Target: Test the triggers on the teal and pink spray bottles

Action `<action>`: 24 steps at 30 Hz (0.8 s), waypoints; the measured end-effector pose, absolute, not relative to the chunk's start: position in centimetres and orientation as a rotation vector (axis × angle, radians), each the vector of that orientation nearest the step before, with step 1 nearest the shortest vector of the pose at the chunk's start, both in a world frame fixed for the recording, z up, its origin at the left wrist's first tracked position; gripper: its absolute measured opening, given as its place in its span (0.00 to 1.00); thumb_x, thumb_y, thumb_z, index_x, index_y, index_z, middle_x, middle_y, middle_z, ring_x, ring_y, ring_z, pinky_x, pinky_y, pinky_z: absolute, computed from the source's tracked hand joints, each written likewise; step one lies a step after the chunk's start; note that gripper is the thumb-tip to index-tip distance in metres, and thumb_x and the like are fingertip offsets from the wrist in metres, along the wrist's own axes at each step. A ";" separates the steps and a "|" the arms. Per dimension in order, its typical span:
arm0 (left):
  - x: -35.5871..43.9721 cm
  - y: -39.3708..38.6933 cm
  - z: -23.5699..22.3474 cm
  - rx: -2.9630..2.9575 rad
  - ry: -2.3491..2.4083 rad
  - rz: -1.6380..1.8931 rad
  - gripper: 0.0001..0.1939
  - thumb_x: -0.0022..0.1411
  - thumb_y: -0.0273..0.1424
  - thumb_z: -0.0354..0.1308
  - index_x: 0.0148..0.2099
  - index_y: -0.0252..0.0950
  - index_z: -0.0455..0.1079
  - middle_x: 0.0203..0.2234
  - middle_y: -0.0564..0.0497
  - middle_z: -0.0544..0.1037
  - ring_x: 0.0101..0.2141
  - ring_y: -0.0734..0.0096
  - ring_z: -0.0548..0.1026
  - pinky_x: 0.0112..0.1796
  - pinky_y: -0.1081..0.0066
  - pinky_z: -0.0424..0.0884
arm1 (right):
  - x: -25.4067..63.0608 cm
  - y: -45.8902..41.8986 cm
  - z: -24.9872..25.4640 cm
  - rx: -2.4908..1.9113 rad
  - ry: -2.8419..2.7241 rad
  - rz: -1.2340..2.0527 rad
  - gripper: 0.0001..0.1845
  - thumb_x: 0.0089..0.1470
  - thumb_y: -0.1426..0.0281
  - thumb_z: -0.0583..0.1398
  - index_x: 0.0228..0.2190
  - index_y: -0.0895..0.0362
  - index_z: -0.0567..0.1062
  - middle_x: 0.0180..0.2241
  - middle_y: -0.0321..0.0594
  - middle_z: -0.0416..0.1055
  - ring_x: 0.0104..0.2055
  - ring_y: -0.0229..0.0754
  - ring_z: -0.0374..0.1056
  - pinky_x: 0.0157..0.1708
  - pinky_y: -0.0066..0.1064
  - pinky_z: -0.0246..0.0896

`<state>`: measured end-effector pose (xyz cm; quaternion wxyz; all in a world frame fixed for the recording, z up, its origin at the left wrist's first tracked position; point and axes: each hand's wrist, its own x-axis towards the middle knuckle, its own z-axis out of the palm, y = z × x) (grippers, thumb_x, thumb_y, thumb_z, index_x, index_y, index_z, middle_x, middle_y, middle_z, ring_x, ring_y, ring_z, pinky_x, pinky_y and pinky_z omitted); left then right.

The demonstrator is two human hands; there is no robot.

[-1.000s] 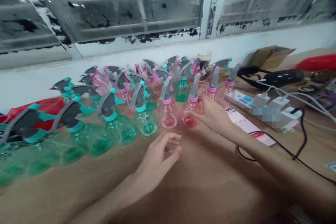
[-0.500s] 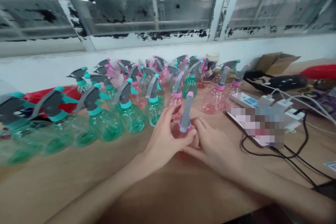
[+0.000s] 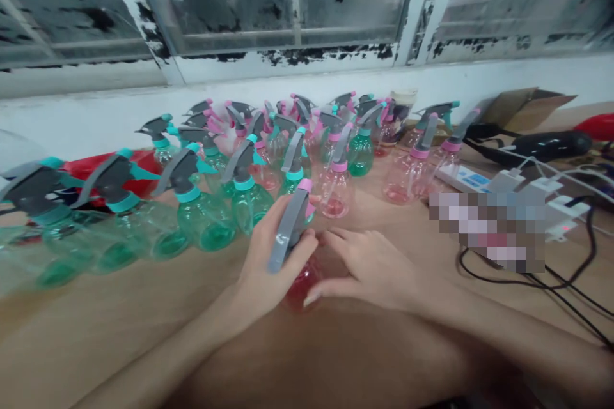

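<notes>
A pink spray bottle (image 3: 302, 284) with a grey trigger head stands on the wooden table (image 3: 336, 358) just in front of me. My left hand (image 3: 268, 262) is wrapped round its neck, just under the trigger head. My right hand (image 3: 367, 265) lies against the bottle's right side, its fingers curled along the pink body. Much of the bottle is hidden between the two hands.
Several green and pink spray bottles (image 3: 206, 217) stand in rows from the left to the window wall. Two pink ones (image 3: 415, 169) stand apart at the right. A white power strip (image 3: 522, 195) with black cables (image 3: 551, 278) and a black device (image 3: 542, 144) lies at the right.
My right hand reached to a pink bottle in the row and brought it toward me. My left hand closed round its neck. The bottle now stands nearer and leans left.
</notes>
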<state>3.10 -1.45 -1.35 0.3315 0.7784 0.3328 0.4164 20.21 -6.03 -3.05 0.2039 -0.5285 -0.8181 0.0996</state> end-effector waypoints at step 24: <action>4.5 -0.2 -0.2 2.098 0.817 1.040 0.08 0.49 0.24 0.50 0.27 0.40 0.53 0.23 0.57 0.60 0.23 0.73 0.58 0.26 0.69 0.56 | 26.8 -4.7 -12.2 -1.396 -2.187 0.213 0.22 0.63 0.61 0.55 0.54 0.58 0.71 0.57 0.48 0.69 0.61 0.49 0.62 0.60 0.49 0.59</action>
